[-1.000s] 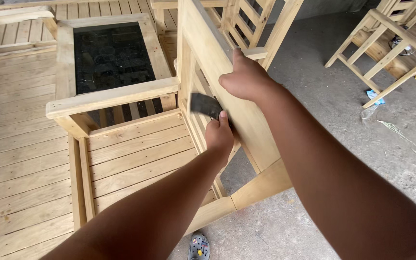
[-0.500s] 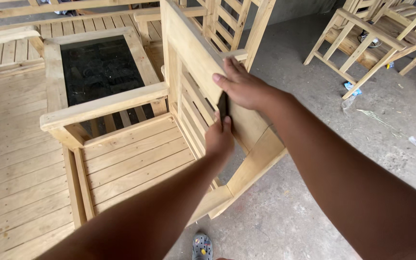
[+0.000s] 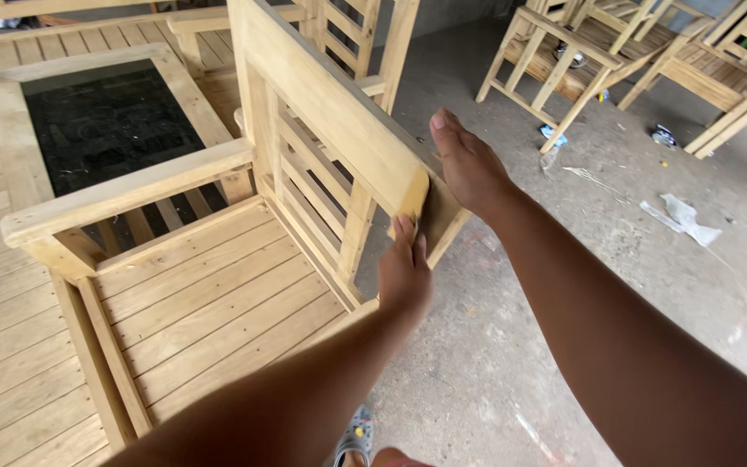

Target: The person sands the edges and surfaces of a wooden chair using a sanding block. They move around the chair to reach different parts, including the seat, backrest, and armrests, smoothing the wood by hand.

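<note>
Nearest the camera, at the bottom edge, a patterned shoe (image 3: 354,435) stands on the grey concrete floor (image 3: 512,346). Just above it the left hand (image 3: 405,275) reaches up to the near end of the wooden chair's top rail (image 3: 330,112). A small tan sanding pad (image 3: 411,207) lies flat on that rail end, right at the tips of the left fingers (image 3: 405,232), which are stretched nearly straight and press on it rather than wrapping it. The pad sits between the 2 hands, touching both the wood and the left fingertips.

A little farther and to the right, the right hand (image 3: 469,164) lies open across the rail's outer face, its fingers (image 3: 439,130) spread flat and clasping nothing (only bracing the wood).

Left of the hands are the chair's slatted seat (image 3: 209,294), the slatted back (image 3: 322,203) under the rail, and 1 armrest (image 3: 123,195). Beyond the armrest a wooden frame holds a dark panel (image 3: 105,125).

Farther right across the floor lie scraps of white paper (image 3: 683,220) and bare wooden chair frames (image 3: 564,60).
</note>
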